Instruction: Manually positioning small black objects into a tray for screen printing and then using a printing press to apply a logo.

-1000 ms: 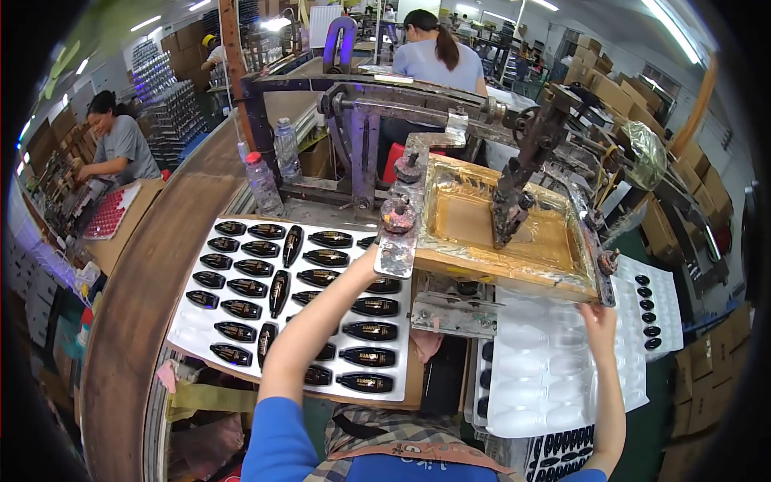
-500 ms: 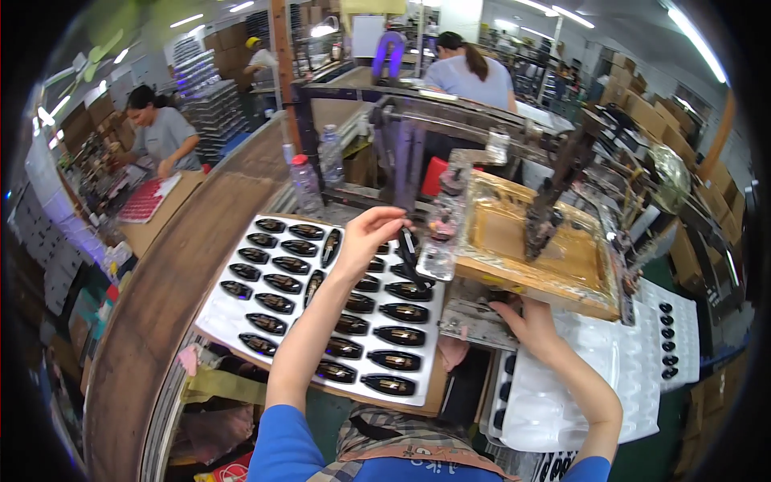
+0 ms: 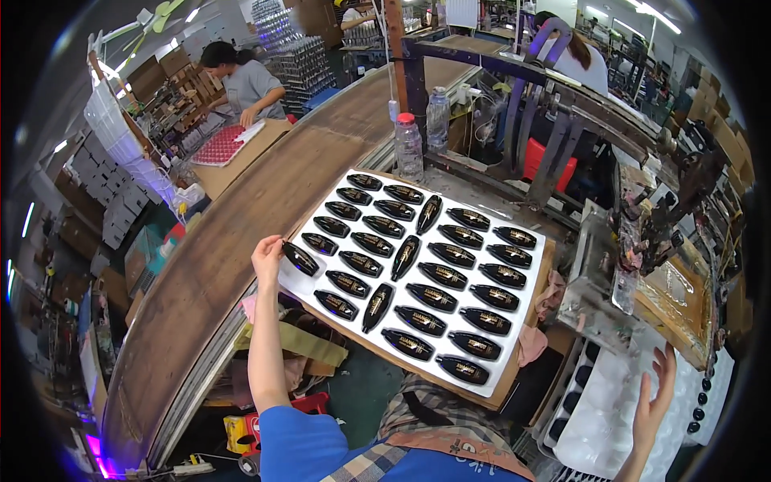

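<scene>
At the left edge of a white tray (image 3: 295, 283), my left hand (image 3: 268, 259) pinches the end of a glossy black oval piece (image 3: 301, 259), which lies tilted over the tray surface. Several more black oval pieces (image 3: 442, 275) with gold printing lie in rows across the tray; a few in the middle are turned nearly upright. My right hand (image 3: 658, 392) is raised at the lower right, fingers spread and holding nothing. Below the wooden-framed printing screen (image 3: 679, 301), it hangs over a white moulded sheet (image 3: 610, 394).
A brown conveyor belt (image 3: 233, 233) curves along the left. Behind the tray stand a red-capped clear bottle (image 3: 409, 149) and a dark metal machine frame (image 3: 514, 76). A person in grey (image 3: 249, 88) works beyond the belt. A pink cloth (image 3: 531, 345) hangs beside the tray.
My left hand has moved from near the machine to the tray's left edge with a black oval piece. The right hand has left the machine and opened. The view has swung left.
</scene>
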Demonstrator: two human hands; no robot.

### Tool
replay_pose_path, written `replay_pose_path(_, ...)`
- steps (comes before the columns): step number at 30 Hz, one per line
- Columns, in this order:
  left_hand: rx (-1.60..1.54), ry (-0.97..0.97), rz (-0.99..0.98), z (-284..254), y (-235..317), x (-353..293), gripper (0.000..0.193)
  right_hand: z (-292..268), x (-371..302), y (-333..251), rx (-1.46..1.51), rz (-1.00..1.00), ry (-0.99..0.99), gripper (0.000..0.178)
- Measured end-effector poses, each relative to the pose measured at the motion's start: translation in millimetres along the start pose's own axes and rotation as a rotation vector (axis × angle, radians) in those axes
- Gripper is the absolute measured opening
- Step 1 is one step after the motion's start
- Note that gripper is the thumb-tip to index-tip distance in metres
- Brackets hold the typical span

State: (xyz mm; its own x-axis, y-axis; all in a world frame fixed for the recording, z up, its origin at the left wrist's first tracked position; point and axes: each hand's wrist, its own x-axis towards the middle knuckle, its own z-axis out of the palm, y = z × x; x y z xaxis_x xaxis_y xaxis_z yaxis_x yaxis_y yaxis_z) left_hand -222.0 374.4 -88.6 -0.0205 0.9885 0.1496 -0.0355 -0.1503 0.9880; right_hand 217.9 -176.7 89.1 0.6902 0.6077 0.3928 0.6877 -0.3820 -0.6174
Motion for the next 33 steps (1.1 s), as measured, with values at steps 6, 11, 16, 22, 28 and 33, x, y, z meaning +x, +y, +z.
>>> replay_pose_path(6,0.065,-0.013,0.014,-7.1,-39.8,15.3,0.012,-8.1,-16.6,-24.8,-0.019,0.026,0.053,0.045)
replay_pose_path(11,0.013,0.085,0.001,-2.5,-49.1,16.2,0.011,-10.5,-26.1,-24.6,0.001,0.070,0.058,0.044)
replay_pose_path(16,0.395,0.070,0.158,-2.8,-42.2,7.8,0.011,-17.3,-38.7,-18.2,-0.003,0.088,0.072,0.041)
replay_pose_path(22,0.931,0.237,0.626,46.7,-3.9,-5.9,0.015,-26.0,-52.3,-3.6,0.028,0.133,0.127,0.039)
replay_pose_path(28,0.327,-0.607,0.575,246.1,100.7,-125.2,0.014,-12.9,-42.2,-26.8,0.085,0.013,0.084,0.038)
replay_pose_path(33,0.166,-0.898,0.993,376.6,122.0,-194.4,0.024,-8.5,-63.8,-49.3,0.446,-0.054,-0.171,0.043)
